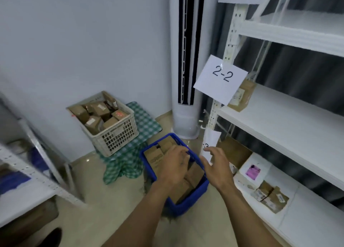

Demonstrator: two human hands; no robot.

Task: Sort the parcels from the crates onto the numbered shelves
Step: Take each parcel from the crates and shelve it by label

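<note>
Blue crate point(186, 207) of brown parcels point(154, 158), on the floor beside the shelf point(279, 120) labelled 2-2. Left hand point(175, 165) reaches into the crate, fingers bent down onto the parcels; whether it grasps one cannot be told. Right hand point(216, 163) hovers over the crate's right rim, fingers spread, holding nothing.

views: one, wide-angle, worn on my head; straight lines bow near the edges.
facing: forward and down into a room corner, floor point(204, 218) across the lower middle.
near: my forearms enter from the bottom edge; left hand point(175, 165) and right hand point(216, 165) close below, over the blue crate point(188, 206).
mid: white crate point(119, 135) further back, by the wall.
right: shelves point(279, 120) close, seen at a slant, 2-2 label point(221, 78) readable.
left: second rack point(37, 176) at the edge, blurred.
</note>
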